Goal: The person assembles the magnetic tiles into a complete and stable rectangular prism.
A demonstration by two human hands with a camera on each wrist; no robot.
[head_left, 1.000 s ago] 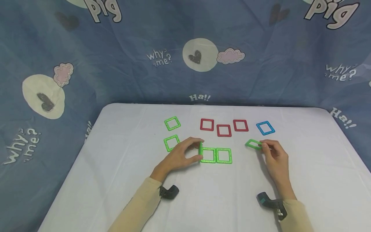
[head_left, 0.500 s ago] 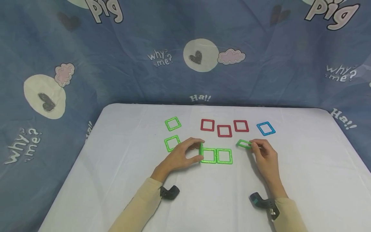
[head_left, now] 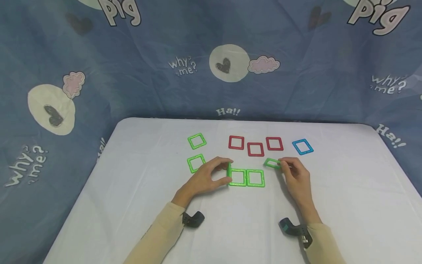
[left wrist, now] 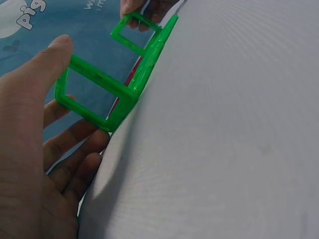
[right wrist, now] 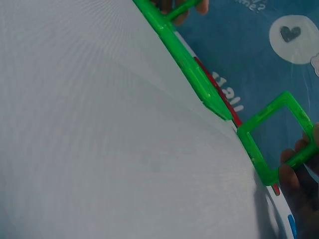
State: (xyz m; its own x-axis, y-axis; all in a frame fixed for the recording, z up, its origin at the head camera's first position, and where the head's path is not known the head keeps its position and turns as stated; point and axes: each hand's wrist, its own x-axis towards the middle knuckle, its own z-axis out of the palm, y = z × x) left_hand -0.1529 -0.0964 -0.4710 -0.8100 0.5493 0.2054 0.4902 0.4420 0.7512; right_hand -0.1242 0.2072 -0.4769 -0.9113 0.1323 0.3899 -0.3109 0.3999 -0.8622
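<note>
Two green square magnetic tiles, a left one (head_left: 238, 184) and a right one (head_left: 255, 186), lie flat and edge to edge on the white table. At their left end a third green tile (left wrist: 102, 75) stands upright. My left hand (head_left: 205, 178) holds that upright tile between thumb and fingers, the thumb at its near edge in the head view. To the right, my right hand (head_left: 298, 179) pinches another green tile (right wrist: 253, 152) by one side. This tile is tilted and apart from the flat pair, just beyond its right end.
Three red square tiles (head_left: 236, 148) lie farther back, with a blue tile (head_left: 307, 152) to their right. Two loose green tiles lie left of them, a far one (head_left: 199, 146) and a nearer one (head_left: 189, 165) partly behind my left hand. A blue printed cloth (head_left: 148, 88) hangs behind the table.
My right hand has moved left with its green tile, bringing it closer to the flat pair. The left hand and the upright tile have stayed in place.
</note>
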